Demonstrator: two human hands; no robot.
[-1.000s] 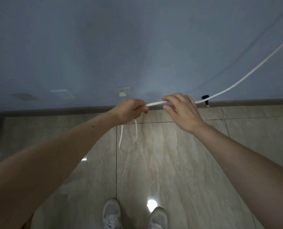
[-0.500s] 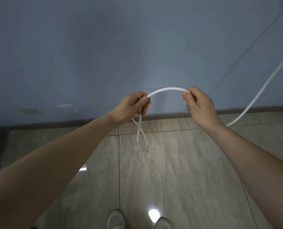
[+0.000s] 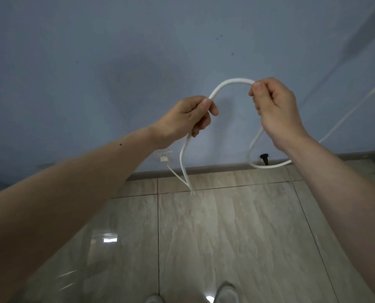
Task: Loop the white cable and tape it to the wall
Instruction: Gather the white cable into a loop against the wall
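A white cable arches between my two hands in front of the blue-grey wall. My left hand grips it, and a strand hangs from that hand down to the floor, then runs back up to a white plug in a wall socket. My right hand grips the other end of the arch. Below that hand the cable sags in a curve near the skirting, then rises to the upper right edge of the view. No tape shows.
A small black fitting sticks out of the wall just above the grey skirting. The floor is glossy beige tile. My two shoes stand at the bottom edge.
Both hands have risen along the wall with the cable. The straight stretch between them has bent into a tall arch, and the slack under my right hand now hangs in a curve.
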